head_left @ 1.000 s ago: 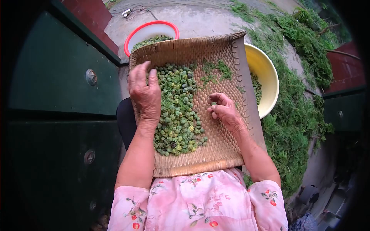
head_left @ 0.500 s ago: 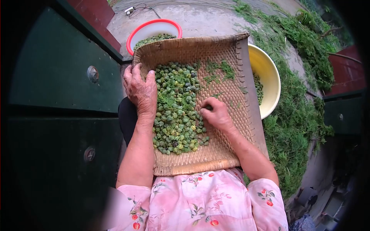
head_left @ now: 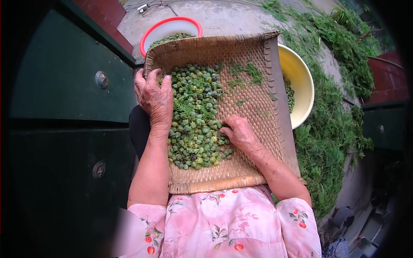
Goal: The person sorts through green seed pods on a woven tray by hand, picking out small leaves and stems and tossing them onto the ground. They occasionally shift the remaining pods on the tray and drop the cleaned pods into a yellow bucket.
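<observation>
A woven winnowing basket (head_left: 254,124) rests on my lap, tilted, with a thick rim nearest my body. Small green seed cones (head_left: 195,129), some yellowish or dark, lie heaped in its left half, with feathery green sprigs (head_left: 254,73) scattered among and beside them. My left hand (head_left: 154,92) holds the basket's left side, fingers over the edge and thumb on the inner side by the cones. At the right border of the heap, my right hand (head_left: 241,134) has its fingers curled in and pinched against the cones. What lies between those fingertips is hidden.
A white basin with a red rim (head_left: 195,21), holding green cones, stands beyond the basket. A yellow basin (head_left: 303,86) with more cones is at the right. Cut green branches (head_left: 322,159) cover the ground there. Dark green door panels (head_left: 64,86) stand close on the left.
My right hand has turned slightly and its fingertips have come down to the cones; the dark piece seen in its fingers no longer shows. My left hand keeps its hold on the basket.
</observation>
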A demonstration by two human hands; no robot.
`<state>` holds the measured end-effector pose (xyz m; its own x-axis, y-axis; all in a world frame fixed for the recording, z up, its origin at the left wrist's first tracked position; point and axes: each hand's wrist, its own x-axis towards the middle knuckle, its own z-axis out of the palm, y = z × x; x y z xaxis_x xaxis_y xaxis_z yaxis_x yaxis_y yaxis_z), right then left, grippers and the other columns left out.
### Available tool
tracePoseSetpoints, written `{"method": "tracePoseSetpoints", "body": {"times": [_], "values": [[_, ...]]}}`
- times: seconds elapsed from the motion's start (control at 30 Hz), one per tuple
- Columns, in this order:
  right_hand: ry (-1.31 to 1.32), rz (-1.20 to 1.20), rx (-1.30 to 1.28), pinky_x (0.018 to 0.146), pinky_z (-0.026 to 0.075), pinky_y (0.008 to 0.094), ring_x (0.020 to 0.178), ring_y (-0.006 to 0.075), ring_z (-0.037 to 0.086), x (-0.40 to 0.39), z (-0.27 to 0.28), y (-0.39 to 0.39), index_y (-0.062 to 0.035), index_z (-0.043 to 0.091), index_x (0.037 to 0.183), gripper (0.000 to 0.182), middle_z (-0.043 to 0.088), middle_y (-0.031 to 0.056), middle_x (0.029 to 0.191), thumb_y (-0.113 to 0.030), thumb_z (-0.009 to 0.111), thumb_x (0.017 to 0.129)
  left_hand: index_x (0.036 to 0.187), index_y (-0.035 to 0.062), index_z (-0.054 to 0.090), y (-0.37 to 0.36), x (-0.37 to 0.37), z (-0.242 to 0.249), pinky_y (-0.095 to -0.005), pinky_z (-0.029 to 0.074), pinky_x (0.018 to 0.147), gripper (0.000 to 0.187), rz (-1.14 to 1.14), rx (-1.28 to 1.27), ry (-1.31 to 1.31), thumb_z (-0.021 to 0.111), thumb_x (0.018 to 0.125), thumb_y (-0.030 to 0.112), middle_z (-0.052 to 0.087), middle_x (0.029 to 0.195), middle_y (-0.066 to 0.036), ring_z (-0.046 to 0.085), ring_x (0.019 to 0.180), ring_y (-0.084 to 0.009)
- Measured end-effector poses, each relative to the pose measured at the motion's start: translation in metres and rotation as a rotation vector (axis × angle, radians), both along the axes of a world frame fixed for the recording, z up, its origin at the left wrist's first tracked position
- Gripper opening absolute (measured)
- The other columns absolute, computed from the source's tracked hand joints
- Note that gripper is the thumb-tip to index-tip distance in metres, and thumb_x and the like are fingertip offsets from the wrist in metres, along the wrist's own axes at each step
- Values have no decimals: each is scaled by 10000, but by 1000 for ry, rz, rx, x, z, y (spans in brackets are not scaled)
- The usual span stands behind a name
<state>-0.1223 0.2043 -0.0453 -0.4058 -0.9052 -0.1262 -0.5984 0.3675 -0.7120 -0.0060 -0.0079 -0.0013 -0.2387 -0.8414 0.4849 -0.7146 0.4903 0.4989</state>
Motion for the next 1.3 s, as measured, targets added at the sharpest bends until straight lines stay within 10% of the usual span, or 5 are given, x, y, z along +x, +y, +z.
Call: {"method": "tracePoseSetpoints", "body": {"times": [0.2,0.43,0.57,0.9,1.3], "values": [[-22,-9,-128,626,494,368,711,262,618,-11,-10,6,4,632,880,123,616,128,754,-77,665,794,1008,95,679,1,0,2,-419,387,982,308,-4,7,-2,740,725,198,476,1285,-155,461,1189,-335],[-1446,-380,-327,533,460,251,713,110,592,-38,11,23,-21,612,992,159,598,29,799,-122,622,869,997,99,682,1,2,1,-422,388,978,299,-20,-3,9,742,722,200,474,1287,-149,463,1184,-336],[-1378,-379,-271,539,469,252,735,121,598,-33,16,14,-34,630,978,155,604,26,834,-151,636,877,991,103,683,1,1,1,-422,389,977,296,-11,-3,8,742,719,203,477,1287,-147,466,1181,-338],[111,-5,-86,757,496,376,839,327,612,5,-4,-1,-8,661,933,206,621,169,870,-91,707,749,993,149,696,0,2,-1,-402,398,987,290,7,-16,-19,750,719,226,482,1305,-143,471,1192,-320],[-1236,-346,-194,625,472,231,788,110,608,-29,15,17,-33,642,953,140,626,53,928,-66,658,818,985,108,683,2,0,2,-414,372,995,282,-13,6,9,741,723,195,473,1290,-145,447,1202,-332]]}}
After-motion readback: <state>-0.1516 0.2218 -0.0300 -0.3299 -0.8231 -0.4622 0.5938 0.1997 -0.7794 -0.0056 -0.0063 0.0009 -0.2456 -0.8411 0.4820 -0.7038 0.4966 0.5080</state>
